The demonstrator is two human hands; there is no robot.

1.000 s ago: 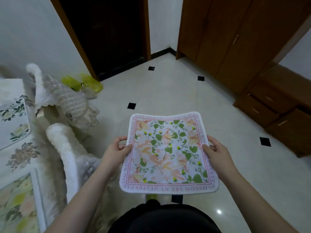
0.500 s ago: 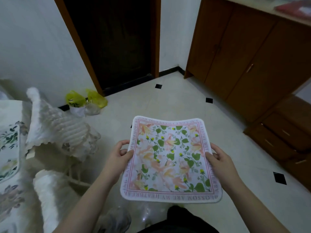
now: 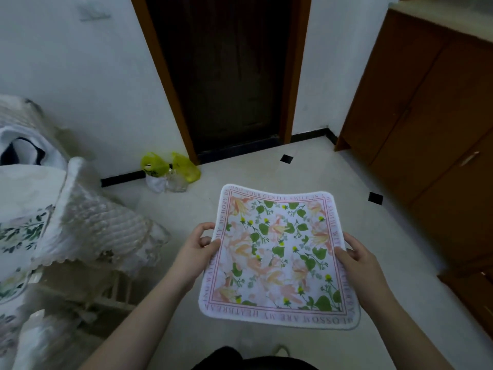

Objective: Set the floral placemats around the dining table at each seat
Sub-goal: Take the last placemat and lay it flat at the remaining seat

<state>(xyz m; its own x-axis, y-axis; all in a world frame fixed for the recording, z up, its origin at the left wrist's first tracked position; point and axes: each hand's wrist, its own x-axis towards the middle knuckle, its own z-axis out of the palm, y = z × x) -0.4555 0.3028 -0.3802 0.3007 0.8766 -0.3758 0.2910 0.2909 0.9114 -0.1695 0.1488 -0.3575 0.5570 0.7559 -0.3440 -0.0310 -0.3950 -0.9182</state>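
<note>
I hold a square floral placemat (image 3: 280, 255) flat in front of me above the tiled floor; it is white with pink flowers, green leaves and a lettered pink border. My left hand (image 3: 196, 248) pinches its left edge, thumb on top. My right hand (image 3: 357, 259) grips its right edge the same way. At the far left lies the dining table (image 3: 16, 188) under a pale cloth, with another floral placemat (image 3: 18, 231) lying on it.
A chair with a quilted lace cover (image 3: 96, 225) stands between me and the table, and a second covered chair (image 3: 40, 340) at the lower left. Yellow plastic bags (image 3: 170, 166) lie by a dark doorway (image 3: 226, 70). Wooden cabinets (image 3: 426, 110) line the right side.
The view has tilted up and turned left, showing more of the doorway and wall. Both hands keep the same hold on the placemat, which sits a little further right in view.
</note>
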